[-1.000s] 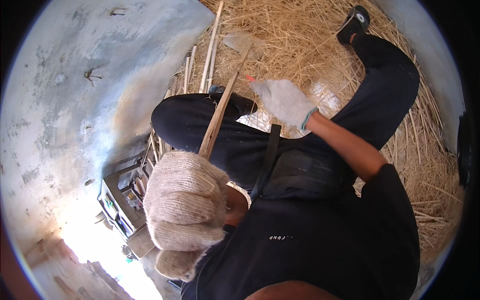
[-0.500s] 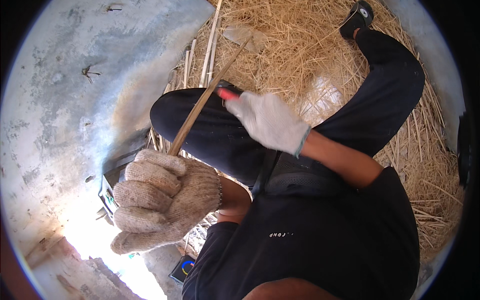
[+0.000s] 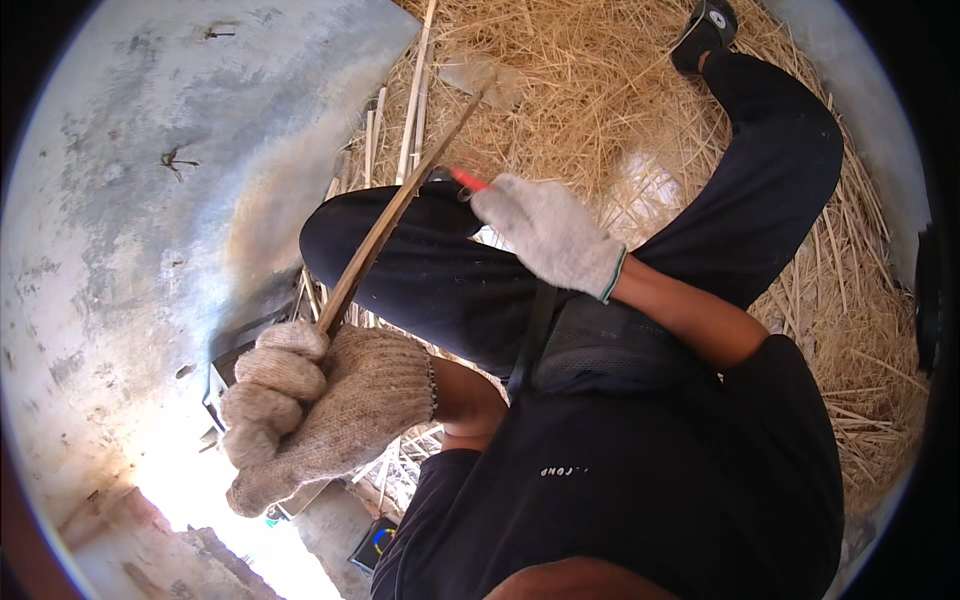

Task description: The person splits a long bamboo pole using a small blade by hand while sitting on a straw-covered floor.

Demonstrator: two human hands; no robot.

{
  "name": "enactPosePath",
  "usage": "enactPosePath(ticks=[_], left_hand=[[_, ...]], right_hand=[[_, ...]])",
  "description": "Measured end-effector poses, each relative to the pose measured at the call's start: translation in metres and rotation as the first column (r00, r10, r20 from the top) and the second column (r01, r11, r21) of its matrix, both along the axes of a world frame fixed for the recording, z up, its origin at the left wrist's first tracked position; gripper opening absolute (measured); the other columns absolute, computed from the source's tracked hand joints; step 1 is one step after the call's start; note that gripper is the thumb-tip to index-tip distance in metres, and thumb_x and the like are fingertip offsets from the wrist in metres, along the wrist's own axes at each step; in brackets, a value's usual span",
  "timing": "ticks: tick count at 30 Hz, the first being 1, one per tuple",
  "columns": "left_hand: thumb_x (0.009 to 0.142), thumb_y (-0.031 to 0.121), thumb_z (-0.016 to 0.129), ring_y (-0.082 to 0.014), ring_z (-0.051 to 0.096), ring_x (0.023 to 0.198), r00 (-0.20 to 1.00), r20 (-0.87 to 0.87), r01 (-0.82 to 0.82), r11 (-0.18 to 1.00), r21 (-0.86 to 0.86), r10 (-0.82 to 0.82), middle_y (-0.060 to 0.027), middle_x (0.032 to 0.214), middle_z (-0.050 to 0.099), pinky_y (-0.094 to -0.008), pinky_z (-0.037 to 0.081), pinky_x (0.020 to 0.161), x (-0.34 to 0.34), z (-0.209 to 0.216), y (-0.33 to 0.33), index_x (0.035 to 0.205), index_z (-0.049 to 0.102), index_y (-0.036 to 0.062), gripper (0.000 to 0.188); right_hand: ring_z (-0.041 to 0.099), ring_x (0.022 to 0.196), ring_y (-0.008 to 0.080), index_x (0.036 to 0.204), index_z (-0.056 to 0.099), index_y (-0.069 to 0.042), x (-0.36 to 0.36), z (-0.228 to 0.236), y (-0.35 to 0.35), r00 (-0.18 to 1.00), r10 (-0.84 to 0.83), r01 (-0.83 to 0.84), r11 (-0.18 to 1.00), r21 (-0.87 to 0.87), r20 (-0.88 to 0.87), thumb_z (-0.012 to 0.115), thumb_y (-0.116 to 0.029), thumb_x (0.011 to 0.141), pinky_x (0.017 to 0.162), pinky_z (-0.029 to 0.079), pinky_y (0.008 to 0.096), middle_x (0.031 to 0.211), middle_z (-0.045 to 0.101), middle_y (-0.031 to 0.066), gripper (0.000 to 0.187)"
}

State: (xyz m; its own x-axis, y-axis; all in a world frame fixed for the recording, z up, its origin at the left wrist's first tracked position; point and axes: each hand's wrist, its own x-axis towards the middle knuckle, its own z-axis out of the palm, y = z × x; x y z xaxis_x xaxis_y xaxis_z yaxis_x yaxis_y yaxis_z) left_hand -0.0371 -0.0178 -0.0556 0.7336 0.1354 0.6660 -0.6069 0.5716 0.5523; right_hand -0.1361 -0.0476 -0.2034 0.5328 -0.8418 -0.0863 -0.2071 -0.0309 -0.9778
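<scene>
The left hand (image 3: 325,405) is clenching the near end of a thin bamboo strip (image 3: 400,205), which is running up and away to the right. The right hand (image 3: 550,235) is gripping a red-handled tool (image 3: 468,180) just beside its middle

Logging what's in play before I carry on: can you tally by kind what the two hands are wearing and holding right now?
Knit work gloves: 2, on the left hand and the right hand
Long thin bamboo strip: 1, in the left hand's grip
Red-handled tool: 1, in the right hand, its working end hidden
Total: 4
</scene>
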Motion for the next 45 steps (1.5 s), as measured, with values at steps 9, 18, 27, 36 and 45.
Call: enactPosePath(ticks=[9,18,27,36,45], left_hand=[[0.105,0.052,0.04,-0.0084,0.027,0.037,0.933,0.115,0.329,0.937,0.116,-0.341,0.0032,0.048,0.028,-0.0249,0.029,0.036,0.027,0.0,0.026,0.091,0.054,0.0064,0.049],[0.103,0.06,0.039,-0.0068,0.034,0.032,0.996,0.059,0.062,0.984,0.168,-0.073,0.0059,0.044,0.03,-0.026,0.037,0.027,0.055,0.002,0.034,0.087,0.053,0.0041,0.059],[0.104,0.061,0.031,-0.0075,0.038,0.031,0.978,0.139,0.131,0.978,0.161,-0.154,0.0059,0.044,0.027,-0.0238,0.042,0.028,0.051,0.0,0.022,0.075,0.048,0.0102,0.061],[0.104,0.064,0.026,-0.0089,0.027,0.036,0.934,0.079,0.344,0.937,0.063,-0.349,0.0037,0.047,0.025,-0.025,0.033,0.03,0.055,-0.004,0.028,0.075,0.058,0.0109,0.068],[0.106,0.047,0.035,-0.0066,0.026,0.033,0.911,0.108,0.397,0.917,0.042,-0.399,0.0048,0.043,0.031,-0.0249,0.031,0.029,0.049,0.001,0.03,0.056,0.042,0.0176,0.059]], right_hand=[[0.06,0.056,0.0422,0.092,0.062,-0.006,0.026,-0.001,0.01,0.998,-0.001,-0.02,0.927,-0.374,-0.056,0.058,-0.039,0.1,0.048,0.044,0.0493,0.059,0.057,0.02,0.034],[0.064,0.059,0.0441,0.091,0.062,-0.004,0.044,0.001,0.007,0.974,-0.039,-0.07,0.886,-0.458,-0.223,0.053,-0.046,0.101,0.051,0.049,0.0521,0.062,0.061,0.0232,0.044],[0.069,0.084,0.0422,0.117,0.062,0.0,-0.044,-0.167,-0.084,0.632,0.015,-0.274,0.94,-0.206,-0.775,0.033,-0.034,0.105,0.07,0.055,0.0505,0.09,0.068,0.0269,0.047],[0.064,0.066,0.0431,0.096,0.061,-0.002,0.022,0.018,0.004,0.982,0.097,-0.058,0.971,-0.23,0.164,0.044,-0.049,0.104,0.062,0.049,0.0482,0.066,0.059,0.0234,0.05],[0.068,0.083,0.045,0.102,0.066,-0.001,0.043,-0.06,-0.056,0.923,0.064,-0.137,0.976,-0.167,-0.38,0.038,-0.044,0.104,0.072,0.053,0.0535,0.092,0.068,0.0285,0.051]])
